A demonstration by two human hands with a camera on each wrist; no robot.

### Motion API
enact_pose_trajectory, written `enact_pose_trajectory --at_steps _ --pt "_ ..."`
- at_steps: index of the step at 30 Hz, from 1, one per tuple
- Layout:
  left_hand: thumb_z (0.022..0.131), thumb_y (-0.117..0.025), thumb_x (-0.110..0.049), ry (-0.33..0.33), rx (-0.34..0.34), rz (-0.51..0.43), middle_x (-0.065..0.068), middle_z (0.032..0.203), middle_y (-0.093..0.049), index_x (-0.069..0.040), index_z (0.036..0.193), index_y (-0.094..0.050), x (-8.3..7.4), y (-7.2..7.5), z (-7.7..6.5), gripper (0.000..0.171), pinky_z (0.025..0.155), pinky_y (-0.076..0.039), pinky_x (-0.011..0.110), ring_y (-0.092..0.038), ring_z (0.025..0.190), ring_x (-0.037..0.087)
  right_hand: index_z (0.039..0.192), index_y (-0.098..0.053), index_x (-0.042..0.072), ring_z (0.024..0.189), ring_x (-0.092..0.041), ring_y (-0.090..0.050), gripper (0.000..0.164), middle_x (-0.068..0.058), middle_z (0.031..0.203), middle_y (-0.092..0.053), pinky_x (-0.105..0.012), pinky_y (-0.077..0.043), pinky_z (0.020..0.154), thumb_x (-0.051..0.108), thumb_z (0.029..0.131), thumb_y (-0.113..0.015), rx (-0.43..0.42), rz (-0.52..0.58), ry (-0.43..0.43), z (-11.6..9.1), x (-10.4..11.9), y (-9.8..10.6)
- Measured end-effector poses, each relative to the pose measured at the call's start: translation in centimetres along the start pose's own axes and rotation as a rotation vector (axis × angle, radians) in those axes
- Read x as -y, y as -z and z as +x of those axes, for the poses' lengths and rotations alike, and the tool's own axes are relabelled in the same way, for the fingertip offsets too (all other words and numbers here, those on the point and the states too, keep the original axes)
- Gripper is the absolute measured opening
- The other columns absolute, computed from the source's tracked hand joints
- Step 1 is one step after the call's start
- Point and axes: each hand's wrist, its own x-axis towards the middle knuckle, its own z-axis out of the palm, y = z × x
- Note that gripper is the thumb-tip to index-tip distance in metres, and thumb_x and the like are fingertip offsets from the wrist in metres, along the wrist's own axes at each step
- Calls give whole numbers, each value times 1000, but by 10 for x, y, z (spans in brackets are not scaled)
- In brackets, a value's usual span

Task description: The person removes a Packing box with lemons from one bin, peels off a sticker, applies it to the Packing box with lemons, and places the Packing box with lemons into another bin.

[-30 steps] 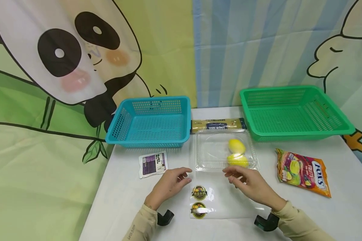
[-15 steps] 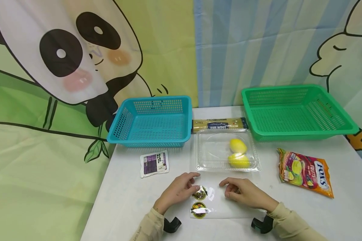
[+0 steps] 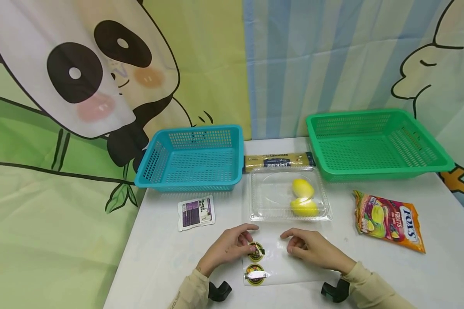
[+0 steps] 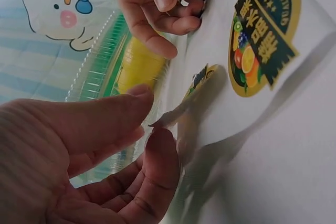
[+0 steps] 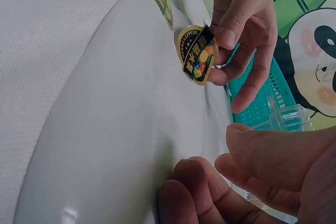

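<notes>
Sheet (image 3: 290,270) w/ stickers (image 4: 264,39): smooth, glossy; clamshell (image 3: 271,194): shiny plas.; backdrop (image 3: 212,56): cloth, matt.

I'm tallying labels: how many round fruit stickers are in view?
2: the far sticker, pinched at its edge by the left hand, and the near sticker, lying on the sheet.
</notes>
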Motion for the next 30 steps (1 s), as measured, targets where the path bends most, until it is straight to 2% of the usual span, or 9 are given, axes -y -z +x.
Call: enact_pose_trajectory --at_steps 4,8,12,15,16,18,21,26,30 --pt "89 -77 -13 -17 -15 28 4 100 -68 -14 133 -64 -1 0 1 46 68 -50 21 -59 78 4 120 -67 9 75 2 -60 23 6 88 -69 -21 -50 65 16 98 -67 -6 -8 -6 0 1 -1" --pt "91 -75 -13 -27 -43 101 3 97 -67 -12 133 -65 -1 0 1 43 69 -49 21 -57 77 4 120 -67 9 76 1 -61 23 5 89 -70 -21 -50 65 16 98 -67 4 -9 1 1 3 1" --pt "90 -76 -15 -51 -82 265 3 94 -64 -9 129 -66 -2 -1 -2 41 71 -47 22 -53 79 7 120 -67 9 77 1 -60 23 5 89 -70 -21 -51 66 16 98 -67 10 -10 2 1 2 1" --pt "91 -76 -22 -67 -90 387 3 93 -61 -9 129 -66 -6 -3 -4 41 70 -44 22 -50 80 9 120 -67 9 76 2 -60 23 6 89 -69 -21 -51 66 17 98 -67 3 -15 4 1 1 0" --pt "91 -76 -25 -67 -85 400 3 93 -61 -10 129 -66 -8 -3 -4 42 69 -43 22 -49 80 9 120 -67 9 76 2 -60 23 6 88 -69 -21 -51 66 17 98 -67 0 -16 3 1 1 0" --pt "92 -75 -27 -59 -71 371 4 93 -60 -10 131 -65 -11 -2 -4 43 69 -43 23 -48 80 9 120 -68 9 76 1 -60 23 7 88 -69 -21 -51 66 17 98 -67 -8 -19 0 1 2 -1" --pt "94 -73 -27 -40 -53 275 6 96 -60 -9 132 -64 -12 0 -3 43 71 -45 22 -52 82 12 120 -68 10 77 1 -60 23 8 89 -68 -21 -51 67 18 99 -67 -13 -20 -9 1 3 -1" --pt "93 -74 -25 -43 -41 133 11 108 -62 -8 130 -66 -7 3 -2 42 79 -50 24 -58 98 23 119 -68 9 78 1 -61 22 8 89 -68 -21 -51 67 18 99 -66 -6 -12 -23 1 5 0" --pt "92 -75 -25 -32 -18 62 12 113 -65 -10 130 -66 -3 8 -1 43 78 -50 24 -59 99 21 119 -68 9 78 1 -61 22 8 90 -68 -22 -52 68 17 99 -66 -8 -18 -27 0 5 1"
